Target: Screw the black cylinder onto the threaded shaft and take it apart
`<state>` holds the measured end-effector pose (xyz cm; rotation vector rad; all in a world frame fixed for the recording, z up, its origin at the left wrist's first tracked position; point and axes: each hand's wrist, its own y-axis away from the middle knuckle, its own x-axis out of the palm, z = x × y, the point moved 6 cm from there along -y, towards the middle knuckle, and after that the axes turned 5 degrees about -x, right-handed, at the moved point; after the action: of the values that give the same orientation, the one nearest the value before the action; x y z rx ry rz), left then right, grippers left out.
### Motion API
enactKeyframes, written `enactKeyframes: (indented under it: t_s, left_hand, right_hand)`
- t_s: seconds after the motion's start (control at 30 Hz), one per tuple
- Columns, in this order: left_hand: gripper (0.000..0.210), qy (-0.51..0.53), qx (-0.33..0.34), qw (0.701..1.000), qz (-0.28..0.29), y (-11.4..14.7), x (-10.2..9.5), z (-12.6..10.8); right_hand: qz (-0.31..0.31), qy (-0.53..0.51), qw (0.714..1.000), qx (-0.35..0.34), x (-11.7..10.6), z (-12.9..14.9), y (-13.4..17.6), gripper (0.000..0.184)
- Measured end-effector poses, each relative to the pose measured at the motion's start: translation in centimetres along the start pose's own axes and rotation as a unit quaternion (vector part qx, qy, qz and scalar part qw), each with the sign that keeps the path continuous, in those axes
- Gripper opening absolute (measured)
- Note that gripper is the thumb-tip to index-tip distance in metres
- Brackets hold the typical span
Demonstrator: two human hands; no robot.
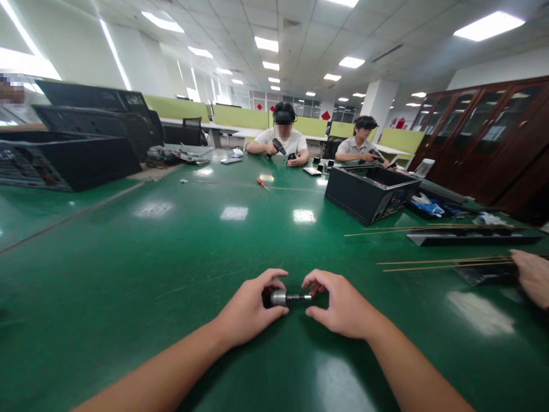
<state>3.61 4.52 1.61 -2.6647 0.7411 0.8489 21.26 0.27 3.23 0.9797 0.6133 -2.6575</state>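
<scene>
A short silver metal tool part (279, 297) with a dark ribbed shaft and a bright narrow tip lies sideways low over the green tabletop, its exact kind unclear. My left hand (251, 306) curves around its thick end, thumb and index finger apart with the metal between them; whether the palm touches it is hidden. Facing it from the tip side, my right hand (341, 303) is open, its thumb and curled fingers spread apart close to the tip.
Dark computer cases (355, 194) stand at right and left. Thin brass-coloured rods (429, 267) and a black metal channel (467, 237) lie at right, near another person's hand (532, 277). A red screwdriver (261, 183) lies ahead. Two people sit across the green table (171, 257), holding power drills.
</scene>
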Motion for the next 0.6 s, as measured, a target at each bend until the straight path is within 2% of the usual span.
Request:
enactKeyframes:
  t_s: [0.17,0.3,0.6]
  left_hand:
    - [0.027,-0.002,-0.011,1.000,-0.001,0.0,0.0,-0.2]
    - [0.025,-0.014,0.006,1.000,-0.004,0.3,0.0,-0.7]
    - [0.025,-0.026,0.046,0.999,-0.009,0.7,0.2,-1.2]
  right_hand:
    - [0.016,-0.001,1.000,0.006,0.5,-0.4,-0.2,0.039]
    - [0.018,0.002,1.000,-0.005,0.7,0.3,-0.2,0.038]
    - [0.022,0.008,0.999,-0.028,1.2,0.9,-0.2,0.019]
